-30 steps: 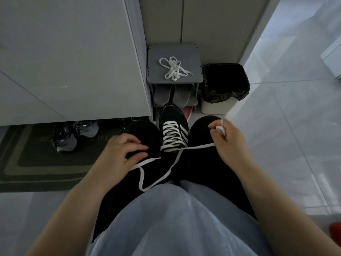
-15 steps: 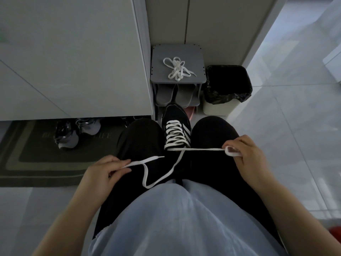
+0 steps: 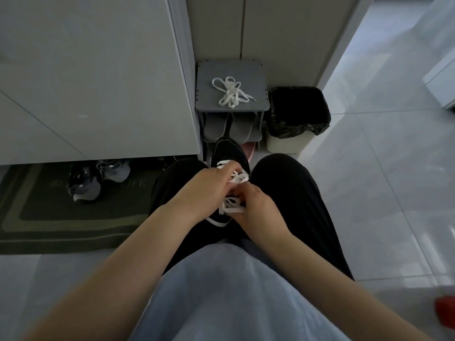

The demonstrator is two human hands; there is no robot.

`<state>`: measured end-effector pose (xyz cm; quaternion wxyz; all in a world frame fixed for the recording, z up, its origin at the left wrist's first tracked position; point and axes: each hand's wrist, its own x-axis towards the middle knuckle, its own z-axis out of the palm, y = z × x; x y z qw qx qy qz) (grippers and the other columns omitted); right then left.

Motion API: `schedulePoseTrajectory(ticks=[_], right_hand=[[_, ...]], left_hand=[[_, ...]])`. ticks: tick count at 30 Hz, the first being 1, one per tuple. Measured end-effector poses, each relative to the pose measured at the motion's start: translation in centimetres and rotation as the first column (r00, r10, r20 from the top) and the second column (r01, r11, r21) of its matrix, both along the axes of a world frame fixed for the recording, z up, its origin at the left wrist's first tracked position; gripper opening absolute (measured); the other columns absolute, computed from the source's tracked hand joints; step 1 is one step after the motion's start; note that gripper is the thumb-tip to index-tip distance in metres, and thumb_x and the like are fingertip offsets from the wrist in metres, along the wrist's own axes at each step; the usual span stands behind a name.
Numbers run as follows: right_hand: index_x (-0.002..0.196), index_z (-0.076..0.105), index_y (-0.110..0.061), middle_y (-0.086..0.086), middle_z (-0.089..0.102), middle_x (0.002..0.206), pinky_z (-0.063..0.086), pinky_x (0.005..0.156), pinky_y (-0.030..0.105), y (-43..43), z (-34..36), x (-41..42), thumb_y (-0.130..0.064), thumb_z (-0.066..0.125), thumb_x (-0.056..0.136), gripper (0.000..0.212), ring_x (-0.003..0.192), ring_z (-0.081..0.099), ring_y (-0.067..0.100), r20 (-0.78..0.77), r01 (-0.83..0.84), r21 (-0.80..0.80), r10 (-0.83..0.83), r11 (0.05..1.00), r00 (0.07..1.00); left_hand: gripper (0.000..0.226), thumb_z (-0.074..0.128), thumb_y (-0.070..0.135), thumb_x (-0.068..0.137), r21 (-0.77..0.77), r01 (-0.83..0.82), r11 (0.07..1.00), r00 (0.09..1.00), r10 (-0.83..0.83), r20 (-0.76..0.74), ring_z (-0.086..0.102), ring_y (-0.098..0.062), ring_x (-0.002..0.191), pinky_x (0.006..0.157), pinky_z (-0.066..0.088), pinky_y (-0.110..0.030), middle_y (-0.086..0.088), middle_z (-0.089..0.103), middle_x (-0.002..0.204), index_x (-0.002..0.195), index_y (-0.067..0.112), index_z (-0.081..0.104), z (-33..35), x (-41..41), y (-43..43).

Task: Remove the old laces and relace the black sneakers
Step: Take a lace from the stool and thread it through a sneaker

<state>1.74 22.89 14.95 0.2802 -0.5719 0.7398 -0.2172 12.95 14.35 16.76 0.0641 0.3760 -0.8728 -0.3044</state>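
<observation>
The black sneaker (image 3: 227,153) lies lengthwise straight ahead, toe pointing away; both hands meet over its middle, right hand (image 3: 258,212) pinching bunched white lace (image 3: 231,205), left hand (image 3: 206,185) gripping lace nearer the toe

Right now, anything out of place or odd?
A loose lace lies tangled on the grey rack, off any shoe. A red thing at the lower right edge is cut off; cannot tell what. The left hand and right hand grip the lace on the sneaker. Nothing spilled or damaged.
</observation>
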Motion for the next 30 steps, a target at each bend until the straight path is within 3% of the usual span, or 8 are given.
schedulePoseTrajectory(ticks=[3,7,9,13,18,22,26,30], right_hand=[[0.114,0.052,-0.018,-0.013,0.058,0.097,0.049,0.075,0.014,0.8,0.3,-0.9,-0.018,0.077,0.074,0.047,0.084,0.059,0.003,0.276,0.043,0.051,-0.055,0.998,0.96],[0.106,0.054,-0.019,-0.006,0.062,0.1,0.054,0.078,0.018,1.8,0.6,-1.7,-0.011,0.081,0.069,0.046,0.09,0.064,0.006,0.529,0.134,0.068,-0.149,0.989,0.835],[0.112,0.052,-0.023,-0.01,0.057,0.108,0.052,0.076,0.012,2.3,0.3,-1.7,-0.017,0.08,0.072,0.049,0.092,0.061,0.002,0.412,0.144,0.006,-0.133,0.99,0.901],[0.138,0.042,-0.024,-0.004,0.041,0.125,0.044,0.08,0.011,2.5,-1.1,-1.5,-0.023,0.072,0.08,0.065,0.093,0.049,0.004,0.058,-0.117,-0.125,0.125,0.985,0.99],[0.113,0.068,-0.015,0.009,0.054,0.114,0.047,0.075,0.018,1.9,-2.3,-0.8,-0.017,0.072,0.08,0.033,0.082,0.052,0.008,-0.033,-0.271,-0.259,0.272,0.927,0.962],[0.092,0.076,-0.013,0.014,0.053,0.128,0.047,0.087,0.03,1.3,-3.1,-0.1,-0.018,0.072,0.08,0.014,0.102,0.056,0.027,-0.107,-0.25,-0.25,0.23,0.935,0.967],[0.088,0.077,-0.014,0.012,0.061,0.12,0.046,0.083,0.027,1.2,-3.0,0.1,-0.021,0.065,0.081,0.015,0.097,0.062,0.029,-0.132,-0.225,-0.262,0.196,0.939,0.972],[0.091,0.076,-0.014,0.005,0.069,0.093,0.056,0.072,0.025,1.2,-2.8,-0.1,-0.024,0.052,0.084,0.027,0.079,0.068,0.022,-0.092,-0.266,-0.216,0.252,0.939,0.963]], left_hand=[[0.025,0.043,0.035,0.095,-0.012,-0.012,1.0,1.0,0.012,0.021,0.06,-0.018,0.085,0.076,0.048,-0.034,-0.004,0.065,0.091,0.112,0.021,0.054,-1.0,1.4,0.1],[0.029,0.05,0.038,0.083,-0.257,0.089,0.962,0.996,-0.088,0.015,0.047,-0.017,0.088,0.074,0.044,-0.033,0.0,0.059,0.09,0.085,0.019,0.071,-2.4,3.2,0.7],[0.014,0.061,0.03,0.076,-0.314,0.114,0.943,0.993,-0.099,0.062,0.04,-0.016,0.091,0.076,0.042,-0.033,-0.001,0.056,0.094,0.08,0.022,0.072,-3.0,3.6,1.4],[0.014,0.066,0.025,0.083,-0.267,0.157,0.951,0.984,-0.129,0.121,0.04,-0.017,0.105,0.088,0.03,-0.03,0.0,0.053,0.109,0.095,0.025,0.072,-3.3,4.0,2.2],[0.025,0.057,0.025,0.09,-0.109,0.053,0.993,0.998,-0.056,-0.019,0.047,-0.01,0.11,0.097,0.033,-0.023,0.006,0.055,0.116,0.114,0.02,0.064,-1.8,5.7,2.3],[0.054,0.052,0.053,0.083,-0.099,0.022,0.995,0.996,-0.014,0.088,0.037,-0.004,0.119,0.101,0.025,-0.024,0.014,0.047,0.125,0.129,0.027,0.048,-1.4,7.2,2.5],[0.051,0.066,0.033,0.082,-0.161,0.04,0.986,0.988,-0.015,0.157,0.041,-0.011,0.109,0.093,0.029,-0.021,0.006,0.054,0.122,0.13,0.022,0.053,-1.9,6.8,2.9],[0.036,0.066,0.022,0.084,0.006,0.05,0.999,0.993,-0.051,0.106,0.052,-0.005,0.095,0.083,0.04,-0.016,0.006,0.059,0.106,0.119,0.022,0.062,-1.2,5.7,2.6]])
